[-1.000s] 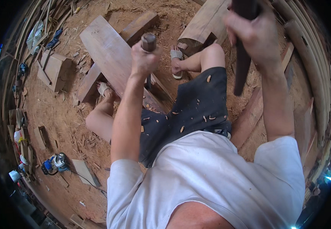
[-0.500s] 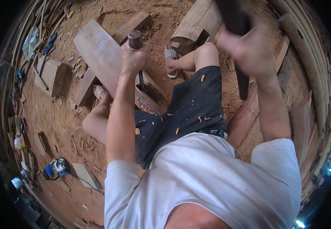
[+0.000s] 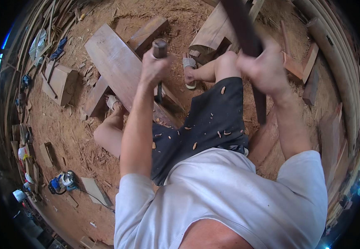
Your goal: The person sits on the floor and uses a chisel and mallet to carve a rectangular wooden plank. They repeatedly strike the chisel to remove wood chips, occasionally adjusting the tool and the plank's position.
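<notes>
My left hand (image 3: 156,68) is wrapped round a chisel (image 3: 160,46), whose handle end sticks out above the fist. Below the fist, its dark blade (image 3: 159,93) points down at the right edge of a broad plank (image 3: 117,62); I cannot tell whether the tip touches the wood. Up and to the right, my right hand (image 3: 267,68) grips a long dark wooden club (image 3: 242,29), tilted, with one part running past the upper edge and the other hanging below the fist. The club is apart from the chisel.
The plank rests across a timber block (image 3: 96,95) between my legs. A large log (image 3: 207,39) lies ahead, and a blue power tool (image 3: 62,182) with a cord sits at lower left. Long poles (image 3: 333,54) line the right. Chips litter the floor and my dark shorts (image 3: 200,120).
The club in my right hand has shifted slightly left and lower in view. My left hand keeps hold of the chisel, a little farther right and lower. The whole view has shifted slightly.
</notes>
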Demonstrator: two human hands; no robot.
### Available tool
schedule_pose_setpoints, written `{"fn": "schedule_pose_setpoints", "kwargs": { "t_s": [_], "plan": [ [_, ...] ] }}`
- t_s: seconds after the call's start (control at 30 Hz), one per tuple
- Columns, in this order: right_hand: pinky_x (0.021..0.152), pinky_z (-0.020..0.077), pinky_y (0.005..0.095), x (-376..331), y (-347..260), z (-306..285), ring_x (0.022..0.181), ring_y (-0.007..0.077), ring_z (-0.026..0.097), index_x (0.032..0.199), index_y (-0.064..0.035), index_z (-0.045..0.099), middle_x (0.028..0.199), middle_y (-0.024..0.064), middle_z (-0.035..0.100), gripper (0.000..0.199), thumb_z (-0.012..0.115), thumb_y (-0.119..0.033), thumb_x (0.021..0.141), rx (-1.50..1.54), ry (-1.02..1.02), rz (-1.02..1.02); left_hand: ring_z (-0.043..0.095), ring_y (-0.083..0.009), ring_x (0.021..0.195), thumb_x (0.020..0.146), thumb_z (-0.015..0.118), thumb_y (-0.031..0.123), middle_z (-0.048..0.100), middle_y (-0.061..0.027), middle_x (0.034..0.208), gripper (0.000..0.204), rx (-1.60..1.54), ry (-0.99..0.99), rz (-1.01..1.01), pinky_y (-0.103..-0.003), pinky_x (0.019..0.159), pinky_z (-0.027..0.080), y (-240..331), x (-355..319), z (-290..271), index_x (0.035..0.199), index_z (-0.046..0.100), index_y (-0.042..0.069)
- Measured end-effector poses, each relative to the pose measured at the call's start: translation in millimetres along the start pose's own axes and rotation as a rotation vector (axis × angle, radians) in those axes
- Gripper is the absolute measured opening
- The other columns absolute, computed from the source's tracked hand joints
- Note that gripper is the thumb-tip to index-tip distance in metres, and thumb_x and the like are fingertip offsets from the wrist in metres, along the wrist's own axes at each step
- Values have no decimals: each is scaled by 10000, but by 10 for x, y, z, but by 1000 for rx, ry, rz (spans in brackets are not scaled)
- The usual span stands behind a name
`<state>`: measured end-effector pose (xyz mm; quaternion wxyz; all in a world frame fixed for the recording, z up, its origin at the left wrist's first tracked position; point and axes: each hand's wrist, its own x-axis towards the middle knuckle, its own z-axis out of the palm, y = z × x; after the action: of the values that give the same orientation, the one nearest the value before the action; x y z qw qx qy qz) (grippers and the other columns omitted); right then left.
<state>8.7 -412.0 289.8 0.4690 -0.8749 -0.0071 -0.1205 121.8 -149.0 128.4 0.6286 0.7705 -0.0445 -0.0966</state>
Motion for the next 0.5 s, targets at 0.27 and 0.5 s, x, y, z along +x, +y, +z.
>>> {"fn": "schedule_pose_setpoints", "kwargs": {
  "t_s": [0.27,0.5],
  "plan": [
    [778,563,448,-155,-7,222,849,400,722,1129,62,617,907,252,708,384,686,-75,777,-298,-249,-71,525,-80,658,811,700,98,599,23,708,106,238,123,152,-291,596,458,55,-119,35,837,625,28],
    [775,544,372,-354,241,297,825,264,704,1152,59,612,876,216,669,483,703,-81,699,-184,-265,78,596,-128,676,845,736,22,633,-23,756,180,-158,279,173,-287,625,486,330,-322,-283,982,619,22]
  ]
}}
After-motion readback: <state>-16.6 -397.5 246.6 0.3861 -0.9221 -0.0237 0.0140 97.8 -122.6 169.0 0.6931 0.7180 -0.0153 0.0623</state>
